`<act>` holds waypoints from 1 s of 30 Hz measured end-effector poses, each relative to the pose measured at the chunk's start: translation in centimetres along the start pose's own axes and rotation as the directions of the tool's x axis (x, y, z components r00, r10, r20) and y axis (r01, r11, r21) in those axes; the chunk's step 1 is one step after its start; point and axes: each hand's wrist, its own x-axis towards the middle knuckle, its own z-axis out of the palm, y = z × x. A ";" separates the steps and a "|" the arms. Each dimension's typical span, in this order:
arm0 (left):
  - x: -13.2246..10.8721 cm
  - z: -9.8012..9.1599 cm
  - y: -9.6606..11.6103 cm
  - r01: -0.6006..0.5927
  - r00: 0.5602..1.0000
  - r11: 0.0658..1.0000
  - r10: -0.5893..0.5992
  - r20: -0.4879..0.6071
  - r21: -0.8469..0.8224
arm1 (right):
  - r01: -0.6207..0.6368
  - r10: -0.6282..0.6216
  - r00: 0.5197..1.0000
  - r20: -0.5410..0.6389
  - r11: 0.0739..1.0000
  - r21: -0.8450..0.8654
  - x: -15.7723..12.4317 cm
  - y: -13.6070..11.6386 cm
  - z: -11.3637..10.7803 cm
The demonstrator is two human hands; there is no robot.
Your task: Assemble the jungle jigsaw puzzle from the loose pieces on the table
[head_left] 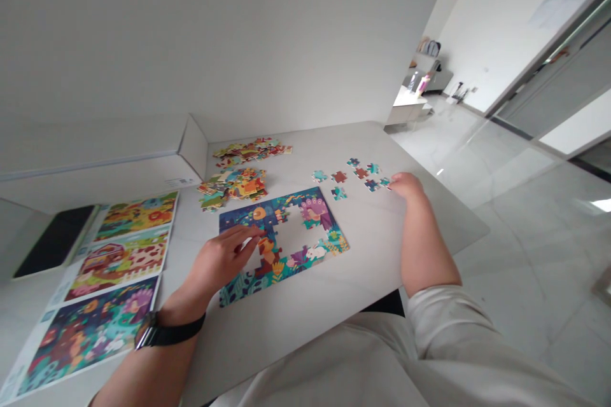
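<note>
A partly assembled colourful jigsaw puzzle (286, 235) lies on the white table (334, 292). My left hand (222, 261), a black watch on its wrist, rests flat on the puzzle's left side with its fingers stretched toward the middle. My right hand (405, 184) reaches to the right of the puzzle, its fingers curled down at a loose piece (384, 182) by the table's edge; what they grip is hidden. Several loose pieces (356, 173) lie scattered just left of that hand.
Two heaps of unsorted pieces (236, 186) sit behind the puzzle. A reference sheet with three pictures (114, 261) lies at the left, beside a dark tablet (55, 238). A white box (193, 146) stands at the back. The table's right edge drops to a tiled floor (525, 216).
</note>
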 end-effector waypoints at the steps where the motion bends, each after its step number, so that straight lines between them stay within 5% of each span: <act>1: 0.0 0.1 -0.1 0.000 1.000 1.000 0.000 -0.002 -0.001 | -0.001 0.004 0.999 0.045 0.998 -0.064 0.0 0.0 0.0; 4: -0.2 0.3 -0.4 -0.013 1.000 1.000 0.013 -0.002 -0.009 | 0.007 0.032 0.983 0.179 0.977 -0.211 0.0 -0.5 -0.2; 8: -0.3 0.3 -0.8 -0.035 0.999 0.999 0.035 0.007 -0.010 | 0.023 0.016 0.978 0.206 0.982 -0.187 -0.1 -1.2 -0.3; 13: -0.3 0.3 -0.6 -0.028 1.000 1.000 0.028 0.012 -0.004 | 0.038 -0.030 0.984 0.176 0.998 -0.045 -0.3 -1.7 -0.1; 17: -0.3 0.4 -0.5 -0.035 0.999 0.999 0.035 0.003 -0.005 | 0.041 -0.053 0.998 0.045 0.972 0.232 -0.4 -2.4 -0.1; 20: -0.4 0.4 -0.5 -0.044 0.999 0.999 0.044 0.001 -0.003 | 0.048 -0.058 0.998 0.001 0.837 0.544 -0.8 -3.8 0.4; 25: -0.4 0.6 -0.3 -0.038 0.999 0.999 0.038 -0.009 -0.011 | -0.054 -0.186 0.970 0.156 0.462 0.885 -2.8 -7.8 2.0; 30: -0.3 0.6 -0.2 -0.043 0.999 0.999 0.043 -0.005 0.002 | -0.115 -0.341 0.901 0.268 0.408 0.906 -5.7 -11.7 3.4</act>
